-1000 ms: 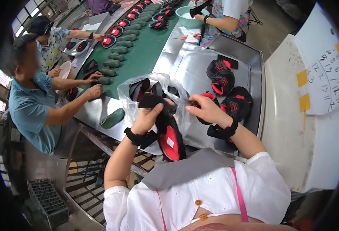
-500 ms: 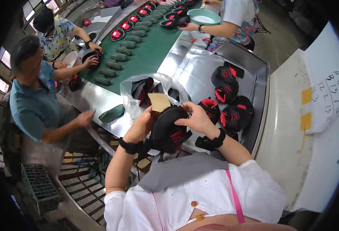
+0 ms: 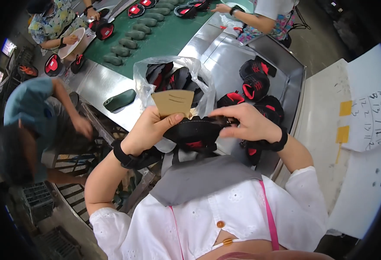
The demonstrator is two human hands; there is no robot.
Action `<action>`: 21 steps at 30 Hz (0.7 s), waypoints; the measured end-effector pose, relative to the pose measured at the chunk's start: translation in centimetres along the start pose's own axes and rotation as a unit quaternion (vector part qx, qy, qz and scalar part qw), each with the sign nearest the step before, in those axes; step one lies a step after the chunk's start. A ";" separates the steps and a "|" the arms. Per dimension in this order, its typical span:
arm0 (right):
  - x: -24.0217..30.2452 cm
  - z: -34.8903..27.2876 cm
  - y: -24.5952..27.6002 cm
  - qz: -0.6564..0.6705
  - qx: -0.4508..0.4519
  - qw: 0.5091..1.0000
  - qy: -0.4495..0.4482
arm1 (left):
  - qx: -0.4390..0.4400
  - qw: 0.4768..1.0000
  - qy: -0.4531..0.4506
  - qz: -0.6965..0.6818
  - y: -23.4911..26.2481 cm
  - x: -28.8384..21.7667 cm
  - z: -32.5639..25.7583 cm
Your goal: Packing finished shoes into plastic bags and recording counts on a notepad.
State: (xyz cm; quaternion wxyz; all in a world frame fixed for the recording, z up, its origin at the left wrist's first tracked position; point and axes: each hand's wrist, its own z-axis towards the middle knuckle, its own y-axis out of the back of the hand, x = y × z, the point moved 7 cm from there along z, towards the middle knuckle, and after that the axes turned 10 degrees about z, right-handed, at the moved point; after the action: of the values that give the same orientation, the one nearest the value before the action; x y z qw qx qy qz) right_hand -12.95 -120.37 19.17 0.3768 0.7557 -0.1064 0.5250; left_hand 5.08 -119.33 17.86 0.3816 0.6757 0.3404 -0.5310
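Observation:
A black shoe upper [image 3: 194, 132] with a pale stitched edge and a bit of red is held in front of my grey apron. My left hand [image 3: 149, 130] grips its left end, thumb on top, and also pinches a tan card [image 3: 173, 102] with dark marks. My right hand [image 3: 253, 123] has the upper's other end between thumb and stretched forefinger. Just beyond both hands stands an open clear plastic bag [image 3: 205, 71] with several black-and-red shoe uppers inside. More black-and-red shoes [image 3: 255, 86] lie on the metal tray to its right.
A dark green shoe last [image 3: 119, 100] lies left of the bag. Rows of green lasts [image 3: 135, 34] cover the green belt [image 3: 99, 50]. At left, a person in teal [image 3: 28, 99] bends low beside a barred rack. Other people work at the far left and right. The tray's raised rim [image 3: 298, 102] runs at right.
The upper has turned and now lies crosswise, its stitched edge upward. My right hand has shifted right along it, and the card is flatter to view. The person in teal has bent down.

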 end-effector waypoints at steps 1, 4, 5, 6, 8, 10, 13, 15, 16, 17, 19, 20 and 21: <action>0.3 0.3 0.2 0.024 -0.025 0.997 0.063 | 0.016 0.998 0.041 -0.045 -0.4 0.7 -0.2; -0.4 0.7 -1.3 0.035 0.016 0.998 0.044 | 0.059 0.976 0.141 -0.152 -3.4 3.3 -1.8; -0.4 0.2 -2.6 0.019 0.069 0.997 0.021 | 0.081 0.966 0.158 -0.189 -4.6 4.0 -2.8; -0.1 -0.4 -3.7 0.056 0.132 0.990 0.006 | 0.102 0.952 0.176 -0.227 -5.5 4.4 -3.4; 0.0 -1.0 -4.2 -0.002 0.157 0.987 -0.022 | 0.107 0.953 0.176 -0.223 -5.8 4.1 -3.8; 0.3 -1.1 -4.3 0.004 0.178 0.984 -0.004 | 0.106 0.977 0.091 -0.162 -5.7 3.0 -3.7; 0.3 -1.0 -4.1 0.002 0.216 0.976 0.010 | 0.088 0.987 0.057 -0.120 -5.3 2.3 -3.2; 0.2 -0.8 -4.1 0.004 0.246 0.969 -0.001 | 0.064 0.995 0.031 -0.065 -5.2 1.8 -3.3; 0.0 -0.4 -3.7 0.011 0.257 0.966 -0.038 | 0.064 0.995 0.031 -0.068 -5.3 1.9 -3.2; 0.0 -0.5 -3.5 0.018 0.268 0.960 -0.079 | 0.052 0.997 0.023 -0.054 -5.5 2.0 -3.3; 1.0 -0.8 -3.2 0.018 0.276 0.955 -0.110 | 0.041 0.998 0.014 -0.047 -6.0 2.0 -3.5; 1.4 -0.8 -3.0 -0.013 0.274 0.958 -0.085 | 0.038 0.999 0.012 -0.037 -6.0 1.8 -3.5; 1.1 -1.1 -3.1 -0.015 0.275 0.957 -0.089 | 0.035 0.999 0.010 -0.027 -6.1 1.6 -3.5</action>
State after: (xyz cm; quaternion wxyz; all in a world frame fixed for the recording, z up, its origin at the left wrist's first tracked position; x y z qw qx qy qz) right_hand -11.54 -117.18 18.90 0.1515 0.8754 0.0198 0.4587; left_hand 1.71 -113.27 15.87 0.3398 0.6847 0.3436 -0.5455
